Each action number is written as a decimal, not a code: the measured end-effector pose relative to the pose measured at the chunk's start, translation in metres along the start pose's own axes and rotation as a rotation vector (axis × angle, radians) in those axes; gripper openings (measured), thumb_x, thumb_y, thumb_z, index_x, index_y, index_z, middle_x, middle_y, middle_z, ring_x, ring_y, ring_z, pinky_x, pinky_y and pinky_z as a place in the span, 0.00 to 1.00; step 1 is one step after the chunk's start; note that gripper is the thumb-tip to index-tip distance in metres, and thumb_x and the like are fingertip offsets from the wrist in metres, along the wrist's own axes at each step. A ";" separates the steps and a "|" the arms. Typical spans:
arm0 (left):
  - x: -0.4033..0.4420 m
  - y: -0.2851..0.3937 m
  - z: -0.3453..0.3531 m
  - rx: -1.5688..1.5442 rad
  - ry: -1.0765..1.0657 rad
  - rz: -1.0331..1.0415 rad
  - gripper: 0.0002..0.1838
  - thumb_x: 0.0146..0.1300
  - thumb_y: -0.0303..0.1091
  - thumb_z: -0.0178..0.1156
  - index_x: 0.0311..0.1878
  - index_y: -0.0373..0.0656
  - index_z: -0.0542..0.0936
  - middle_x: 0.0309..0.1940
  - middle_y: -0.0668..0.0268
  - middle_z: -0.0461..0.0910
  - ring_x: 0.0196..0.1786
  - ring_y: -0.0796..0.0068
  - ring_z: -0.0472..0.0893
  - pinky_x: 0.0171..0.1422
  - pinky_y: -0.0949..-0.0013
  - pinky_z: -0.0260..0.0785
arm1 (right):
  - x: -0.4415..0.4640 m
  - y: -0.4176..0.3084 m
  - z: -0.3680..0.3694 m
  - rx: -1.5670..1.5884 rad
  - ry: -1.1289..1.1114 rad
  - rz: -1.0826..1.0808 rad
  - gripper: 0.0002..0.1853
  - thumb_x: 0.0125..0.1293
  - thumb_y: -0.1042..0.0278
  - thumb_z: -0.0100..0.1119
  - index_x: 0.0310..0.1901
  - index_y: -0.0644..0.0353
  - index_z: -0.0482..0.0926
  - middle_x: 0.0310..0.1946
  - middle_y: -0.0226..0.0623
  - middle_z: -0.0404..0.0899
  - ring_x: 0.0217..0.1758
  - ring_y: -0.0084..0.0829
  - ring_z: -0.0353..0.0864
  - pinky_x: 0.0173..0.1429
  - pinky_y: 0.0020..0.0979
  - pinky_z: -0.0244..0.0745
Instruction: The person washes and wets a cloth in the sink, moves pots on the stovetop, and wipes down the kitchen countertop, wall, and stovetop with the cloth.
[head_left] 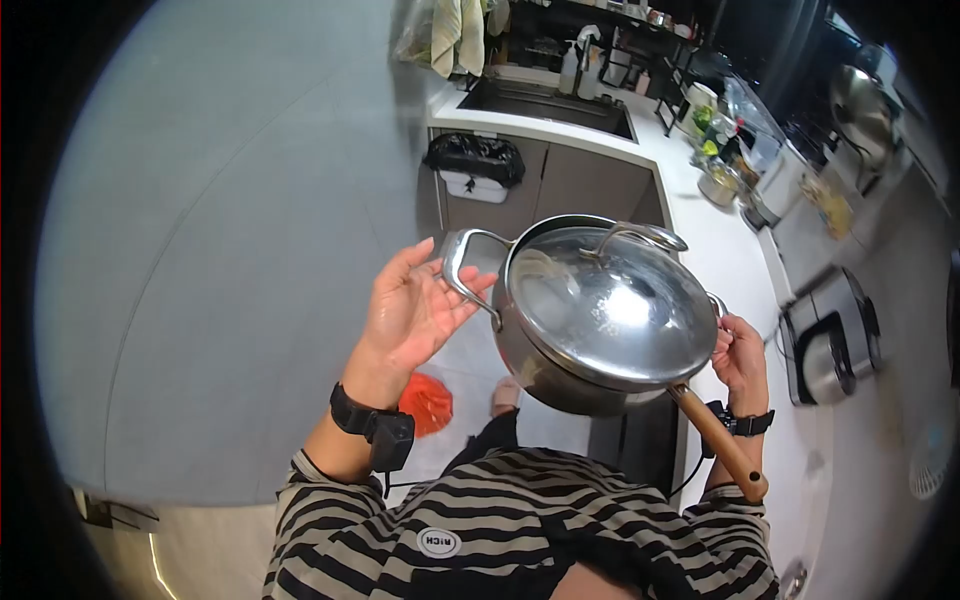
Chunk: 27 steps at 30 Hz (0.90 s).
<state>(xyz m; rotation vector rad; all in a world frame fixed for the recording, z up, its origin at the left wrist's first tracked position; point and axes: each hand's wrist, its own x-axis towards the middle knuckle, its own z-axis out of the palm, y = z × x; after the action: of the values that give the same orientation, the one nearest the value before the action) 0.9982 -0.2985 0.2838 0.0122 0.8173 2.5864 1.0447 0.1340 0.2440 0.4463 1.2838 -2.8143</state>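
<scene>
A steel pot [520, 365] is up in front of my body, with a shiny domed lid [600, 310] over it. The lid has a curved metal handle [640, 236]. A wooden handle [718, 445] sticks out at the near right; whether it belongs to the pot or to a pan set in it, I cannot tell. My left hand [425, 310] is palm up, its fingers passing under the pot's left loop handle and bearing it, thumb apart. At the opposite side my right hand [738, 350] is closed around the right handle, its fingers partly hidden by the pot.
A white counter [715, 270] runs along the right, with a sink [550, 108] at the back. A bin with a black bag [475, 160] hangs on the cabinet. A steel appliance [830, 335] stands at the right. An orange-red bag [426, 404] lies on the floor.
</scene>
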 end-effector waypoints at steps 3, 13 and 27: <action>0.093 0.031 -0.019 -0.005 0.007 0.001 0.28 0.63 0.48 0.52 0.53 0.29 0.64 0.43 0.51 0.73 0.60 0.49 0.70 0.65 0.55 0.63 | 0.104 -0.009 0.011 -0.014 -0.078 0.030 0.10 0.63 0.79 0.41 0.43 0.72 0.70 0.29 0.34 0.70 0.21 0.15 0.62 0.24 0.15 0.62; 0.444 0.081 -0.036 -0.025 -0.048 -0.185 0.29 0.62 0.48 0.53 0.53 0.28 0.66 0.40 0.52 0.77 0.53 0.52 0.76 0.60 0.56 0.68 | 0.376 -0.101 0.027 -0.203 0.090 -0.167 0.10 0.61 0.80 0.43 0.44 0.68 0.70 0.28 0.32 0.72 0.23 0.18 0.67 0.26 0.20 0.69; 0.871 0.203 -0.112 0.050 0.315 -0.041 0.33 0.56 0.48 0.60 0.52 0.31 0.61 0.36 0.54 0.67 0.49 0.47 0.74 0.53 0.52 0.70 | 0.860 -0.153 0.073 -0.660 -0.096 0.093 0.04 0.69 0.68 0.49 0.38 0.57 0.71 0.31 0.28 0.74 0.33 0.20 0.72 0.35 0.27 0.69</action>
<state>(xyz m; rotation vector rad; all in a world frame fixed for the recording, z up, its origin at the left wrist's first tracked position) 0.1116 -0.1617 0.2013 -0.4026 0.9791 2.5635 0.1816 0.2694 0.1759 0.3171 1.9718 -2.1201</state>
